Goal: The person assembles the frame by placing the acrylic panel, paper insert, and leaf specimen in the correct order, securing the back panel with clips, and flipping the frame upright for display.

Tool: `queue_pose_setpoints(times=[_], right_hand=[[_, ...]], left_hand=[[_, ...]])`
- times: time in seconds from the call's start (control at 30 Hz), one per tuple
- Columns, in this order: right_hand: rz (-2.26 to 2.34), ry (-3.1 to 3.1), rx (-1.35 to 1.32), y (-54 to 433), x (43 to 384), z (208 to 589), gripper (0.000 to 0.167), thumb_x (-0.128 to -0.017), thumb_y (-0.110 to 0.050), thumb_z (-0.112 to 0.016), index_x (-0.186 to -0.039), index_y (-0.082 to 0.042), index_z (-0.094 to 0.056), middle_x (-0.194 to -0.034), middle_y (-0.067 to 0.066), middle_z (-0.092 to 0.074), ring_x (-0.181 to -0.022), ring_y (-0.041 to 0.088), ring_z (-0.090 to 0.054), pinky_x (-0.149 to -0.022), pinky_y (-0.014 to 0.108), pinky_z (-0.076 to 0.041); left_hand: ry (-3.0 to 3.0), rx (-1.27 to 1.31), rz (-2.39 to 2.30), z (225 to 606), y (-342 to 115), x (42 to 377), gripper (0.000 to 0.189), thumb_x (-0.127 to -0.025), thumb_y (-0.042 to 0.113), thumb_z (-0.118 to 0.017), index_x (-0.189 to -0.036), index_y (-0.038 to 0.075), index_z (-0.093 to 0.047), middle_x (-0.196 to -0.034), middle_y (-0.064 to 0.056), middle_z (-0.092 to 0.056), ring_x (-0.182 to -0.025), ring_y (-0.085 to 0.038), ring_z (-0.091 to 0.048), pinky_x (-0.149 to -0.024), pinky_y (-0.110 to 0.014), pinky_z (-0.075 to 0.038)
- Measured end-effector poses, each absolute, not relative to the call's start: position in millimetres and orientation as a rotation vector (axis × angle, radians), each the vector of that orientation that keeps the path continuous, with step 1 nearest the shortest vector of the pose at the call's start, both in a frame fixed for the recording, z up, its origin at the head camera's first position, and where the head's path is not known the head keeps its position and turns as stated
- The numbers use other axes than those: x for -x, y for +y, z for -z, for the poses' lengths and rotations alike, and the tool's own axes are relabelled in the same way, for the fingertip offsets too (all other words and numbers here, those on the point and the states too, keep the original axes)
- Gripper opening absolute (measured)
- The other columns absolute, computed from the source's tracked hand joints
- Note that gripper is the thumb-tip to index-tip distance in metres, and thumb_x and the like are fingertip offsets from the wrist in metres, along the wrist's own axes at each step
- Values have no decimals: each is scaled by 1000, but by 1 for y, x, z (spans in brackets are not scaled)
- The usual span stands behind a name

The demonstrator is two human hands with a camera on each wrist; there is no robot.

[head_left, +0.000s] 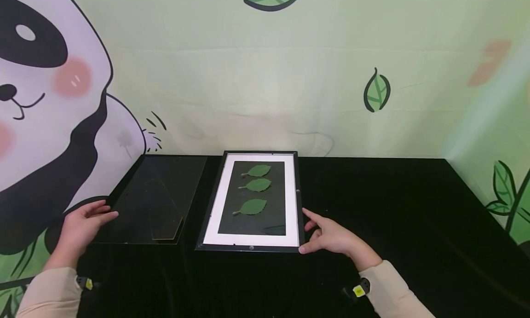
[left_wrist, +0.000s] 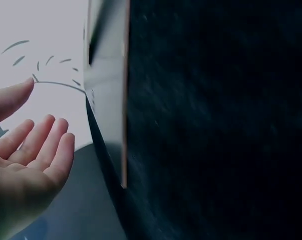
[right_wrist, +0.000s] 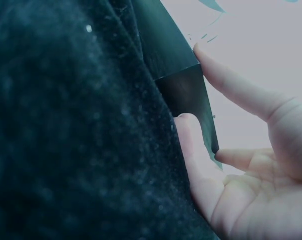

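Observation:
A black picture frame point(head_left: 299, 203) with a white mat point(head_left: 291, 193) lies in the middle of the black table. Three green leaves point(head_left: 253, 206) show in a column on its dark center. My right hand point(head_left: 327, 235) touches the frame's right side, thumb at the near corner and other fingers spread farther along; the right wrist view shows them against its deep side wall point(right_wrist: 183, 85). My left hand point(head_left: 84, 223) is beside the left edge of a thin dark backing board point(head_left: 136, 193), fingers loose. Between those fingers point(left_wrist: 65, 155) and the board's edge point(left_wrist: 124, 100), the left wrist view shows a gap.
The board carries a narrow stand flap point(head_left: 165, 237) lying near its front right corner. Black cloth point(head_left: 393, 216) covers the table. Behind it hangs a pale green backdrop point(head_left: 331, 46) with a panda point(head_left: 87, 42) and leaf drawings.

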State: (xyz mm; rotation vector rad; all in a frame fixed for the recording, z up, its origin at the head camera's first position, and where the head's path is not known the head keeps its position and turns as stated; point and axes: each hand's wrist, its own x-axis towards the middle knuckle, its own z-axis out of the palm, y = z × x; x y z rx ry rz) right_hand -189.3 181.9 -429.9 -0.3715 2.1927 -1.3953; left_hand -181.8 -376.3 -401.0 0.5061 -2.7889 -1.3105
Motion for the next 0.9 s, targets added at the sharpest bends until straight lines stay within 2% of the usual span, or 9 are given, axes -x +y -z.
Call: queue_pose_setpoints(times=[0.4,0.9], right_hand=[[1392,2196,367,182,190,431,101,-79,-17,-80,-154,-6,-15,-129,20,-45,-79,18,-66,-83,37,-50],[1389,2202,352,183,190,434,101,-78,-19,-81,-154,-7,-15,-128,19,-46,-78,18,-66,-83,37,-50]], left_hand=[[-2805,-732,1287,415,-405,177,88,-93,42,-60,-150,-7,-15,-148,-34,-27,-136,-53,-22,-104,-63,-28],[-2972,-713,1259,421,-413,175,104,-89,53,-61,-148,-13,-6,-148,-38,-18,-135,-56,-17,-105,-65,-24]])
